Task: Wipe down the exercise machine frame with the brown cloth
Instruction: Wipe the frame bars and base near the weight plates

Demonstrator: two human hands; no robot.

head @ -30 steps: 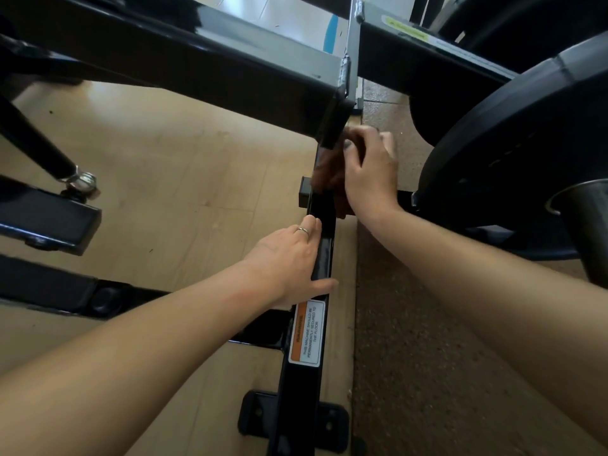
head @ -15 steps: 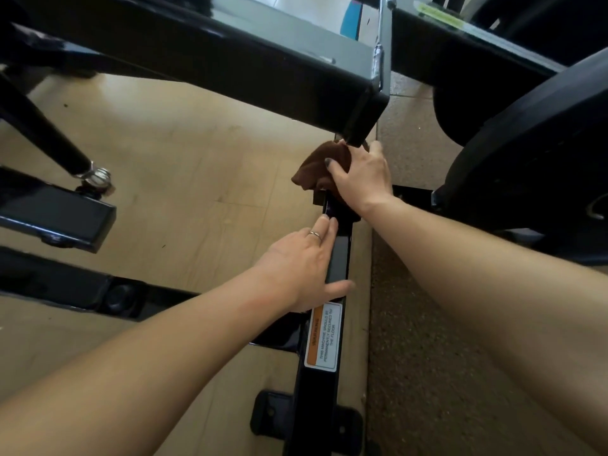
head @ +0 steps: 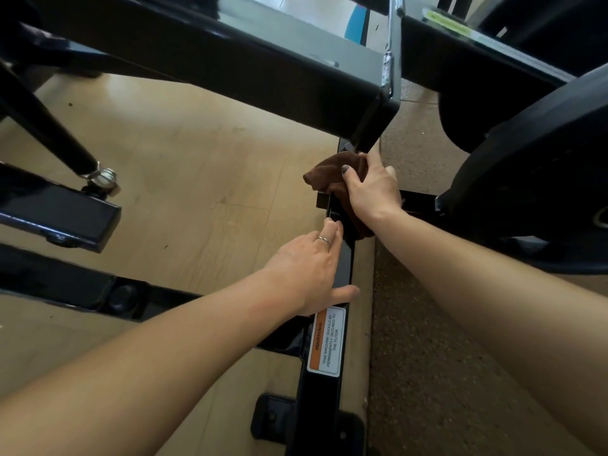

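At about 9 o'clock a black side bar [head: 59, 209] of the exercise machine frame [head: 230, 60] ends beside a silver bolt [head: 105, 179], standing over the pale wooden floor [head: 197, 166].

Toward the centre, the left hand [head: 309, 274] rests on the low floor rail [head: 342, 268] that runs from 6 o'clock up toward 12. Its fingers [head: 329, 235] lie fairly straight along the rail's left edge and the thumb crosses the top face; they are relaxed and apart, gripping nothing, and seem only to brace. Just below the thumb, toward 6 o'clock, a warning label [head: 324, 343] sits on the rail.

Just beyond the left fingertips, toward 12 o'clock, the brown cloth [head: 332, 179] is bunched over the rail where a short cross piece [head: 418, 202] joins it. The right hand [head: 371, 192] presses it down, thumb and fingers curled round the wad and clamped on it.

At 3 o'clock stands a large black weight plate [head: 526, 179] on speckled matting [head: 427, 357].

The step in hand looks like wiping the rail at this junction, under the overhanging beam. The next move probably calls for drawing the cloth along the rail toward 6 o'clock, which would need the left hand lifted clear, or working it round the cross piece first.
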